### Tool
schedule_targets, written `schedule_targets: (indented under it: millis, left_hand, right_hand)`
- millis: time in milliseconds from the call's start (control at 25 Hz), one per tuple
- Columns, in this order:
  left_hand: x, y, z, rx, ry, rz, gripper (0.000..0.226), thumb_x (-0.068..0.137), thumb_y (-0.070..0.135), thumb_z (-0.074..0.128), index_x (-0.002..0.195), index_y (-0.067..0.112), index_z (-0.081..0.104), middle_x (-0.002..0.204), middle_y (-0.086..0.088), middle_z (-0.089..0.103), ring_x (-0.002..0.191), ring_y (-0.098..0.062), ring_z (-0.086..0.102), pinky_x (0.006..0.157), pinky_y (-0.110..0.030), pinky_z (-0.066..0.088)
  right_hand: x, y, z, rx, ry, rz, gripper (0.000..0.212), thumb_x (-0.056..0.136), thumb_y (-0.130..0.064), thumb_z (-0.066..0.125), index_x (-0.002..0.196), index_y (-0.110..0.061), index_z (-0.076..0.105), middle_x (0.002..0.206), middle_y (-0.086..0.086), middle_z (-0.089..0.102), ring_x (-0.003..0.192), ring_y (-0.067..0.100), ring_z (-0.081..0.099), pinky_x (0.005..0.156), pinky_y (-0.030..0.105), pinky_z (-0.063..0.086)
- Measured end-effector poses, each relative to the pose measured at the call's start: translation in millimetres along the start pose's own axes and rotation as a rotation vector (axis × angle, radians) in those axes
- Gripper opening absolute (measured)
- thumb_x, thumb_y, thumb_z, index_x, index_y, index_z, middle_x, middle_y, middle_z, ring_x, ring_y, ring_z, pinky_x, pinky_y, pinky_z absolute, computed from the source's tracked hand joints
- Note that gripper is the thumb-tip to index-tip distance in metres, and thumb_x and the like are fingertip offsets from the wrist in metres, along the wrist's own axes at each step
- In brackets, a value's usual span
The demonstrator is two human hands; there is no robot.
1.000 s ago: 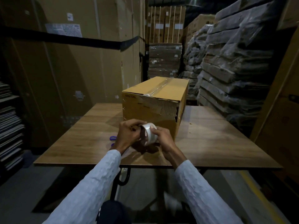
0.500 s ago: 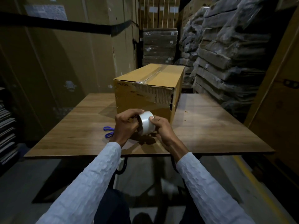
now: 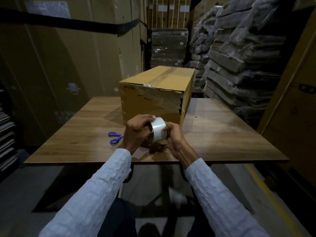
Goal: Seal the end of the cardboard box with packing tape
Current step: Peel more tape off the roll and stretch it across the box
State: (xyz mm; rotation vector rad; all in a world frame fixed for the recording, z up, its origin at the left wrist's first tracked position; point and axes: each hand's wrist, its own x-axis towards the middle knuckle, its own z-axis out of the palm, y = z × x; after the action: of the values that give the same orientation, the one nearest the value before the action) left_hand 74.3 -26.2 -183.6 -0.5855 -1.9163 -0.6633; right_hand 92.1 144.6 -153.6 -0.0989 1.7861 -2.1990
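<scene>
I have both hands on the roll of packing tape (image 3: 158, 131), held just above the desk (image 3: 230, 134) near its front edge. My left hand (image 3: 136, 134) wraps over the roll's left side, fingers curled across its top; my right hand (image 3: 172, 136) pinches the roll's right edge with its fingertips (image 3: 165, 128) pressed to the outer band. Whether any tape end is lifted, I cannot tell. The cardboard box (image 3: 157, 98) sits directly beyond my hands, its near end facing me, the roll just in front of its lower edge. That near end is torn at the upper right, corrugation showing, and a strip of clear tape runs along the top seam. The blue-handled scissors (image 3: 115, 137) lie flat on the desk just to the left of my left hand, not touching it. White sleeves cover both forearms.
</scene>
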Motion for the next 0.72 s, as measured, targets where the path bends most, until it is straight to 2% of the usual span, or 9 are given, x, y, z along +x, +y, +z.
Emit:
schedule_targets:
  millis: [200, 280, 360, 440, 520, 640, 720]
  left_hand:
    - [-4, 0, -1, 0.039, -0.038, 0.059, 0.035, 0.07, -0.008, 0.084, 0.105, -0.006, 0.075, 0.105, -0.023, 0.076, 0.096, -0.034, 0.075, 0.083, -0.043, 0.062]
    - [-4, 1, -1, 0.027, -0.021, 0.061, 0.032, 0.071, -0.006, 0.081, 0.103, -0.007, 0.076, 0.104, -0.023, 0.076, 0.095, -0.034, 0.075, 0.082, -0.042, 0.061]
    - [-3, 2, -1, 0.016, -0.014, 0.048, 0.028, 0.075, 0.0, 0.077, 0.102, -0.007, 0.076, 0.103, -0.022, 0.076, 0.094, -0.033, 0.075, 0.082, -0.042, 0.061]
    - [-2, 0, -2, -0.005, -0.006, 0.004, 0.026, 0.077, 0.002, 0.075, 0.102, -0.006, 0.076, 0.103, -0.021, 0.076, 0.094, -0.032, 0.074, 0.081, -0.043, 0.062]
    - [-3, -2, -4, 0.009, -0.005, -0.018, 0.028, 0.075, -0.006, 0.08, 0.102, -0.004, 0.076, 0.103, -0.02, 0.076, 0.095, -0.031, 0.075, 0.08, -0.044, 0.063]
    - [-2, -3, -5, 0.01, -0.001, -0.021, 0.03, 0.072, -0.013, 0.079, 0.1, -0.004, 0.076, 0.101, -0.019, 0.077, 0.092, -0.03, 0.075, 0.079, -0.043, 0.063]
    - [-2, -2, -6, -0.01, 0.008, -0.03, 0.029, 0.071, -0.013, 0.073, 0.098, -0.003, 0.076, 0.099, -0.019, 0.077, 0.09, -0.029, 0.075, 0.077, -0.043, 0.063]
  right_hand:
    - [1, 3, 2, 0.037, 0.035, 0.048, 0.025, 0.089, -0.022, 0.044, 0.11, -0.019, 0.057, 0.121, 0.022, 0.055, 0.105, 0.038, 0.056, 0.079, 0.046, 0.052]
    - [3, 7, 4, 0.052, 0.04, 0.02, 0.033, 0.082, -0.02, 0.046, 0.112, -0.02, 0.061, 0.121, 0.024, 0.058, 0.105, 0.041, 0.057, 0.07, 0.041, 0.055]
    - [5, 11, 4, 0.054, 0.028, -0.005, 0.046, 0.071, -0.024, 0.05, 0.115, -0.018, 0.063, 0.119, 0.024, 0.059, 0.101, 0.043, 0.057, 0.054, 0.032, 0.053]
    - [6, 11, 4, 0.05, 0.004, 0.0, 0.052, 0.076, -0.033, 0.056, 0.124, -0.013, 0.061, 0.122, 0.024, 0.06, 0.102, 0.043, 0.058, 0.047, 0.027, 0.05]
    - [7, 10, 4, -0.036, -0.041, -0.06, 0.045, 0.088, -0.038, 0.066, 0.126, -0.014, 0.064, 0.125, 0.023, 0.064, 0.107, 0.042, 0.063, 0.052, 0.029, 0.053]
    - [7, 10, 2, -0.123, -0.125, -0.156, 0.035, 0.093, -0.022, 0.072, 0.126, -0.011, 0.065, 0.121, 0.02, 0.07, 0.102, 0.031, 0.068, 0.072, 0.038, 0.058]
    - [5, 12, 0, -0.098, -0.191, -0.14, 0.037, 0.096, -0.018, 0.069, 0.13, -0.009, 0.06, 0.121, 0.021, 0.068, 0.101, 0.031, 0.067, 0.074, 0.041, 0.058]
